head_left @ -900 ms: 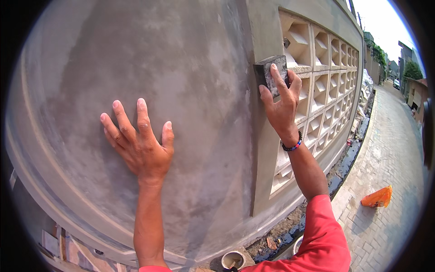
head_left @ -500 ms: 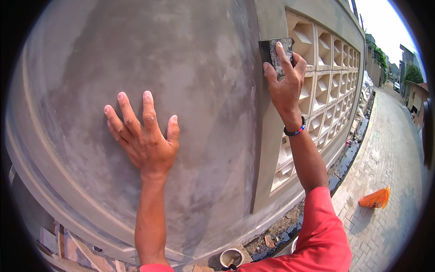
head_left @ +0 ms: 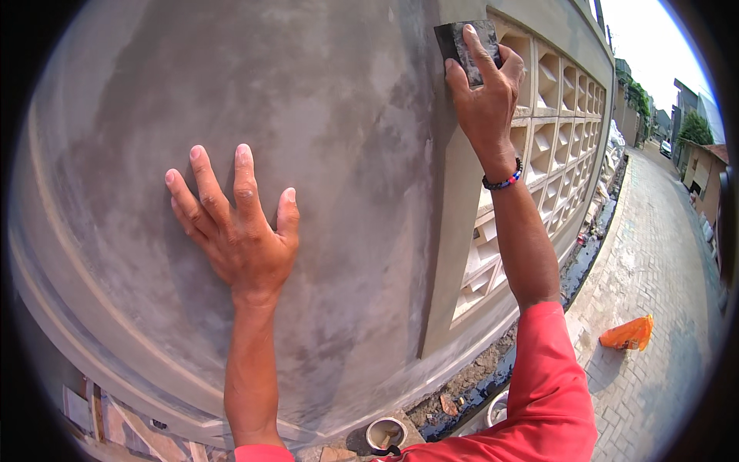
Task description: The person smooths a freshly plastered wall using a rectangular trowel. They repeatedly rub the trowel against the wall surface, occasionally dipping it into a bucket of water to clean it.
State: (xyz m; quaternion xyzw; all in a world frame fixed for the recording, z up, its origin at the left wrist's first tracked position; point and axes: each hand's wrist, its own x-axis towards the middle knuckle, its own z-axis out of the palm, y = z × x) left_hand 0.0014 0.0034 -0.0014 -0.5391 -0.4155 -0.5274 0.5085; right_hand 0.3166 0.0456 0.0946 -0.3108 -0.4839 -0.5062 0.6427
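Note:
My left hand (head_left: 248,231) rests on the grey plastered wall (head_left: 339,192), its fingers spread and pale with dust at the tips. Higher up and to the right, my right hand (head_left: 490,104) grips a flat, black rectangular pad (head_left: 454,48) smeared with whitish dust. The pad lies against the raised plaster frame (head_left: 450,223) beside the pale breeze-block grille (head_left: 550,135). Its underside is hidden from view.
A gutter with dark water (head_left: 493,385) runs along the wall's foot. Near it stand a round pail (head_left: 385,435) and another pale container (head_left: 498,408). An orange bag (head_left: 628,334) sits on the paved lane (head_left: 647,254). Wooden boards (head_left: 138,423) lie at lower left.
My right hand has slid upward along the plaster frame with the black pad. The left hand stays spread on the wall, appearing slightly higher as the view shifts.

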